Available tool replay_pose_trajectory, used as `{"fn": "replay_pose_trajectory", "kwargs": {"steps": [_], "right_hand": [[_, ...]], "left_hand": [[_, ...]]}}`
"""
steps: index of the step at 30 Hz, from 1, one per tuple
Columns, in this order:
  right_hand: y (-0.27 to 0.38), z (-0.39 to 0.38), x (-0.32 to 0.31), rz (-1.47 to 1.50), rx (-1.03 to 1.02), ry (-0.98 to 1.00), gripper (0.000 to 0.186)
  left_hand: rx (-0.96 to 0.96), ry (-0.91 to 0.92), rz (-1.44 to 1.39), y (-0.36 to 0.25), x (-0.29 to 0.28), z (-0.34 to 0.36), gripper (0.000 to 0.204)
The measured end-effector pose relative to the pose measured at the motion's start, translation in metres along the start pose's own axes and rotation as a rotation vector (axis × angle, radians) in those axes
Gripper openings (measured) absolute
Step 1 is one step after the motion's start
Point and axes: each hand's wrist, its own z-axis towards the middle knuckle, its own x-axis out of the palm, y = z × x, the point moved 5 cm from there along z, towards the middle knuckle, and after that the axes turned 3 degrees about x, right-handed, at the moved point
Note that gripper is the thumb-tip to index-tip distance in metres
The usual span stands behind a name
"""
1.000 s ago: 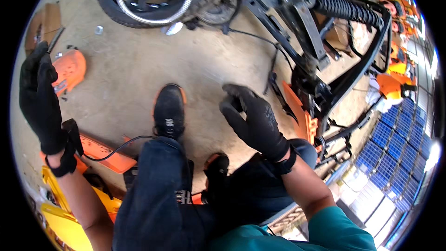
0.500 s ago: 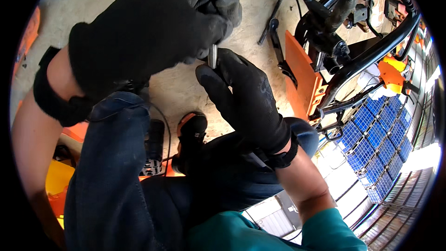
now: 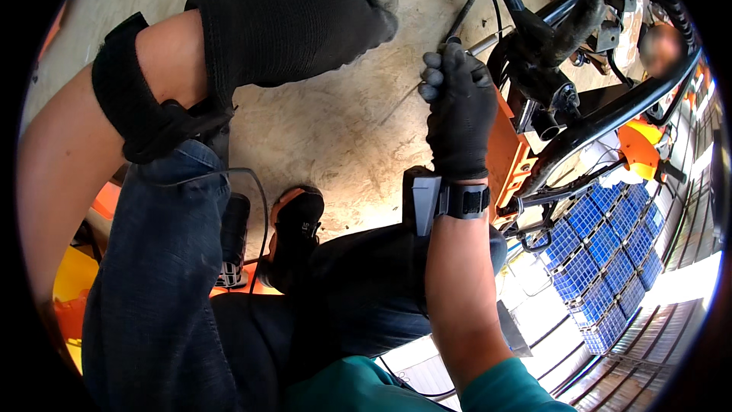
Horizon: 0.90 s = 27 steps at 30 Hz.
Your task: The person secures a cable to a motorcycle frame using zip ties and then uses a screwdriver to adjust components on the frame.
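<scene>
My left hand (image 3: 328, 19), in a black glove, is closed at the top centre with its fingers curled away from the camera; what it may hold is hidden. Right of it, beside a black motorbike frame (image 3: 568, 30), my right hand (image 3: 459, 107), also gloved, has its fingers wrapped on a silver metal rod (image 3: 482, 43) that sticks out toward the upper right; its far part is partly hidden. A dark bar (image 3: 463, 14) lies just beyond that hand. An orange panel (image 3: 505, 156) leans by the frame, right of my right wrist.
Another person (image 3: 659, 49) is behind the frame at upper right. Blue crates (image 3: 602, 259) are stacked at the right, below orange and yellow parts (image 3: 639, 149). My bent legs (image 3: 160, 275) and shoe (image 3: 297, 225) are below my hands, with a black cable (image 3: 255, 198) across the left leg.
My hands have come apart. The right has moved up and right toward the frame, now gripping the rod, and the left arm has shifted slightly up and right.
</scene>
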Motion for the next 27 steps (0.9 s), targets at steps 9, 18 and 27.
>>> {"fn": "replay_pose_trajectory", "kwargs": {"steps": [9,18,27], "right_hand": [[0.003,0.019,-0.015,0.04,-0.048,-0.076,0.014],[-0.001,0.033,-0.014,0.054,-0.153,-0.129,0.024],[0.004,0.039,-0.007,0.013,-0.142,-0.051,0.026]], "left_hand": [[0.065,-0.042,0.34,0.01,-0.008,-0.028,0.021],[-0.338,-0.005,0.389,-0.027,-0.055,-0.05,0.022],[-0.144,-0.069,0.319,0.039,-0.056,-0.066,0.019]]}}
